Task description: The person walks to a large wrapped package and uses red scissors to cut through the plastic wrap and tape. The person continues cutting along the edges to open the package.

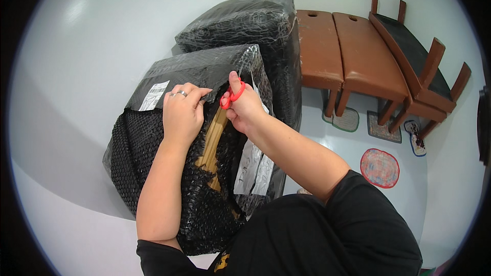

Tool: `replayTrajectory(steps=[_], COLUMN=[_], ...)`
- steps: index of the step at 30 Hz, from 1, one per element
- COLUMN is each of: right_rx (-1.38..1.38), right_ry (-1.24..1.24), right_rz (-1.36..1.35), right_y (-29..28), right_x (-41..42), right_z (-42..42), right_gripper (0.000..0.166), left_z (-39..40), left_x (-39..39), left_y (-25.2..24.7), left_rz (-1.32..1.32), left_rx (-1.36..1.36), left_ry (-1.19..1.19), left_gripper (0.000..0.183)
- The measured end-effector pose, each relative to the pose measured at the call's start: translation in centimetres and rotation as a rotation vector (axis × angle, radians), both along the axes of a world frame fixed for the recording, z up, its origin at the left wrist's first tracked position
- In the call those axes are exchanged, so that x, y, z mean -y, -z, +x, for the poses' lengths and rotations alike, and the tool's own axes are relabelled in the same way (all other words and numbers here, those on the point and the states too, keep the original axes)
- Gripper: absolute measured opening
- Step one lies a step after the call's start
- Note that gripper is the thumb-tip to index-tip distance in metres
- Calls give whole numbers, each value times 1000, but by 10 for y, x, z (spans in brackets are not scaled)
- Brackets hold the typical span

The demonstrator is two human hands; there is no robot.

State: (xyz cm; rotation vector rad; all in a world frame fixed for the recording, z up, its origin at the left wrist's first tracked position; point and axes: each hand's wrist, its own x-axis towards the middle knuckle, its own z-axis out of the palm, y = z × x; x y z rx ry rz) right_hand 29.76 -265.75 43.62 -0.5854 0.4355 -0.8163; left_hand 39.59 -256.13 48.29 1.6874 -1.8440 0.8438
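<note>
My right hand (245,109) grips red-handled scissors (238,92) over a long slit in a parcel's black bubble wrap (134,149). The scissors' blades are hidden from sight. My left hand (182,111), with rings on its fingers, pinches the torn edge of the wrap just left of the slit. Brown cardboard (215,132) shows through the opening below both hands. A white label (154,95) with print lies on the wrap left of my left hand. Another white sheet (251,166) bearing handwriting is under clear film on the parcel's right side.
A second black-wrapped parcel (245,15) stands directly behind. To the right are brown padded benches (364,53), and an upturned one (418,53) rests with its legs in the air. A round rag mat (379,168) and other mats (383,126) lie on the pale floor.
</note>
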Motion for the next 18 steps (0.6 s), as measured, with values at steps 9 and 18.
replayTrajectory(steps=[9, 18], right_rx=[21, 11], right_ry=[50, 58], right_rz=[43, 63], right_y=[-4, -10], right_x=[19, 40], right_z=[8, 13], right_gripper=[42, 44], left_z=[1, 1], left_x=[-3, -5], left_y=[-1, -2], left_rz=[4, 10], left_rx=[-6, -21], left_ry=[6, 9], left_gripper=[20, 22])
